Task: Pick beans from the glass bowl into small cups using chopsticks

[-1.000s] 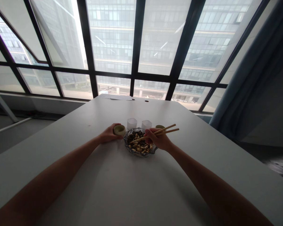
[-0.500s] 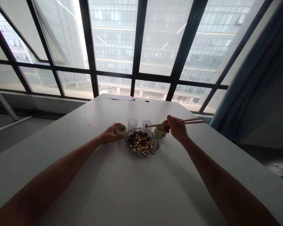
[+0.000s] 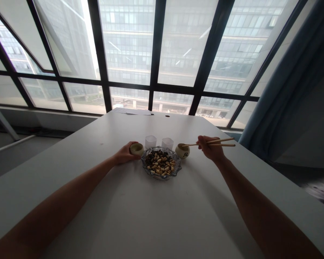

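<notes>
The right hand (image 3: pixel 212 148) grips wooden chopsticks (image 3: pixel 193 145), tips at the mouth of a character-marked cup (image 3: pixel 182 154) that no hand steadies — a sideways knock could tip it. The left hand (image 3: pixel 124 153) clasps a plain-looking cup (image 3: pixel 137 148) close beside the scalloped glass bowl (image 3: pixel 163 177) of nuts (image 3: pixel 163 169); a nudge could jar both. The white table (image 3: pixel 156 216) stands before black-framed windows (image 3: pixel 175 46), a blue curtain (image 3: pixel 272 97) rightward.

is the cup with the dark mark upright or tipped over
Upright: the cup stands on the table with its mouth facing up, the chopsticks at its opening.
</notes>
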`<state>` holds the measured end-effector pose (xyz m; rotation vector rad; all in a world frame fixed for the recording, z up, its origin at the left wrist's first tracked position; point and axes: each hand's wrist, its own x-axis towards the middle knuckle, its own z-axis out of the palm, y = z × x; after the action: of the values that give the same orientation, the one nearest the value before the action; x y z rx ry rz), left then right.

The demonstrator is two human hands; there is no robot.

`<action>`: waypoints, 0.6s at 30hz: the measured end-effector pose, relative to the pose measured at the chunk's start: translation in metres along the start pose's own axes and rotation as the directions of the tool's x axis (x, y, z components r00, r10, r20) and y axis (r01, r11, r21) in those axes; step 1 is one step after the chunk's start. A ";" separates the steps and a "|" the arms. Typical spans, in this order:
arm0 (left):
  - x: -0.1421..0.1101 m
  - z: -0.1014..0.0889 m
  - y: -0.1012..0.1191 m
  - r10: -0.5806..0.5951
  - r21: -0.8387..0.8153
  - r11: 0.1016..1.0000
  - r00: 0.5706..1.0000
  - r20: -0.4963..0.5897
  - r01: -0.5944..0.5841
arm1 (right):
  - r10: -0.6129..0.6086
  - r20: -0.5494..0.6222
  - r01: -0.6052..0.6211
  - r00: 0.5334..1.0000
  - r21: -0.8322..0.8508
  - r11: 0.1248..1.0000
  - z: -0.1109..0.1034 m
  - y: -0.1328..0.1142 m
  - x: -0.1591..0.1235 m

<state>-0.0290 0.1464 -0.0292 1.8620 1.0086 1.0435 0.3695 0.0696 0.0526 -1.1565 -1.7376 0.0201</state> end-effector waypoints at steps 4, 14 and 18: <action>0.000 0.001 0.000 -0.003 0.005 1.000 1.000 0.009 0.003 | 0.102 -0.100 -0.085 0.990 0.164 0.983 0.011 -0.027 0.004; -0.001 0.001 0.003 -0.008 0.011 1.000 1.000 0.008 0.007 | -0.047 0.484 -0.106 0.874 0.284 0.953 0.035 -0.073 -0.004; 0.000 0.001 0.000 -0.006 0.012 1.000 1.000 0.007 0.006 | -0.121 0.527 -0.020 0.841 0.253 0.967 0.041 -0.073 -0.007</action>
<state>-0.0281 0.1457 -0.0296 1.8700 1.0174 1.0285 0.2901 0.0449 0.0634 -0.9675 -2.1826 0.5704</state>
